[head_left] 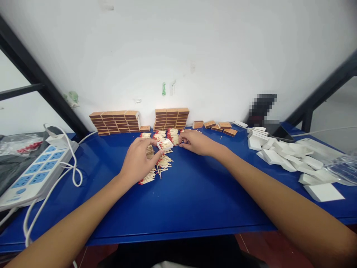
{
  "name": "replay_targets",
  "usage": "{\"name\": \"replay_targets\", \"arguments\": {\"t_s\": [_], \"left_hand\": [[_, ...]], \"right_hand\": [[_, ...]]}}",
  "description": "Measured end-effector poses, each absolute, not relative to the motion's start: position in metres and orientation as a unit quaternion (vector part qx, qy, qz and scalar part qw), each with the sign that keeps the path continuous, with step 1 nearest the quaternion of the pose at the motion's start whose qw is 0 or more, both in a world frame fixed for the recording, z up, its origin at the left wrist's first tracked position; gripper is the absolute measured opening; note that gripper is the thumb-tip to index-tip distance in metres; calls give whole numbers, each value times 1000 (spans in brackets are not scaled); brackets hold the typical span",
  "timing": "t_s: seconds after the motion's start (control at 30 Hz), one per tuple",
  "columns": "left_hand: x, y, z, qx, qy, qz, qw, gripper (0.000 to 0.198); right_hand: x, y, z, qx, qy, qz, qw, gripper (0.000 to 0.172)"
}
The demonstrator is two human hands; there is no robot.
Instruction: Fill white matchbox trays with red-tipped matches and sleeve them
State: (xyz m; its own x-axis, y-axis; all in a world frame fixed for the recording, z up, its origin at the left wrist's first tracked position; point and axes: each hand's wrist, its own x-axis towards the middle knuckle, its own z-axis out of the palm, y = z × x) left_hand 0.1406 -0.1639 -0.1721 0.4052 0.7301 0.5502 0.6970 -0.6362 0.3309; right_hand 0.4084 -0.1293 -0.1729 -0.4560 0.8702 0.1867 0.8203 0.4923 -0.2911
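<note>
My left hand (142, 156) grips a small white matchbox tray (165, 144) between thumb and fingers, with some matches lying in it. Just right of the tray, my right hand (193, 142) has its fingers pinched together at the edge of a heap of matches (173, 136). Whatever sits between those fingertips is too small to make out. Red-headed matches (164, 163) lie in loose piles under and around my left hand, partly hidden by it.
Stacked matchboxes (115, 123) and a second stack (171, 118) stand along the wall. Loose matchboxes (224, 125) lie right of them. White trays (281, 150) are heaped at the right, near a clear plastic bag (344, 167). A power strip (39, 173) with white cables is at the left.
</note>
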Motion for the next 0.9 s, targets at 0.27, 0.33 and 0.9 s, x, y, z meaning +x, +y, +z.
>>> {"name": "replay_targets", "arguments": {"t_s": [0.27, 0.33, 0.9], "left_hand": [[141, -164, -172, 840, 424, 337, 31, 22], [141, -164, -171, 840, 423, 338, 32, 21], [142, -166, -169, 840, 429, 331, 29, 19]], "right_hand": [[408, -130, -170, -525, -836, 99, 128, 7], [410, -129, -171, -526, -835, 88, 137, 6], [407, -135, -164, -528, -836, 80, 128, 14]]}}
